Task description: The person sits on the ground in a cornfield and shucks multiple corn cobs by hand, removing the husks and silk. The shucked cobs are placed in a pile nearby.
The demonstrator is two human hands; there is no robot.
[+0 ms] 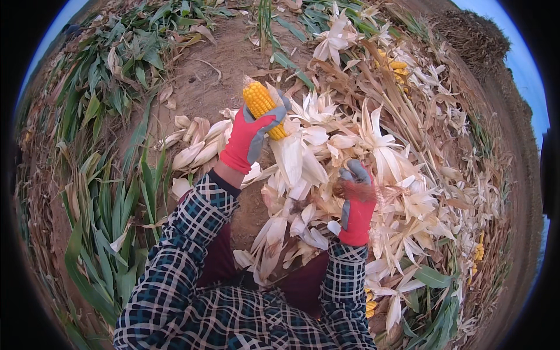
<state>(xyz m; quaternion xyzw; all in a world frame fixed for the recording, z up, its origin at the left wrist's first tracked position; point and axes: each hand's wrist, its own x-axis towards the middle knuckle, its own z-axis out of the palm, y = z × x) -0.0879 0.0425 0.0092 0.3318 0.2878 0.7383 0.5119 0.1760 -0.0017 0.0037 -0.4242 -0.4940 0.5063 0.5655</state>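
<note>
My left hand (247, 139), in a red and grey glove, is wrapped round a yellow ear of corn (258, 99). The ear's tip points up and away, and bare kernels show above and below the fingers. Pale peeled husk (296, 160) hangs just below the ear's lower end. To the right and nearer to me, my right hand (359, 216), gloved alike, has its fingers curled. A reddish-brown tuft of corn silk (354, 191) lies across those fingers. A small whitish piece (333, 227) shows beside the right wrist; its kind is unclear.
Dry husks (408, 198) cover the ground at right. Yellow ears lie at the far right (398, 71), the right edge (479, 252) and by my right forearm (370, 304). Green corn leaves (108, 227) lie at left. Brown soil (195, 61) shows ahead.
</note>
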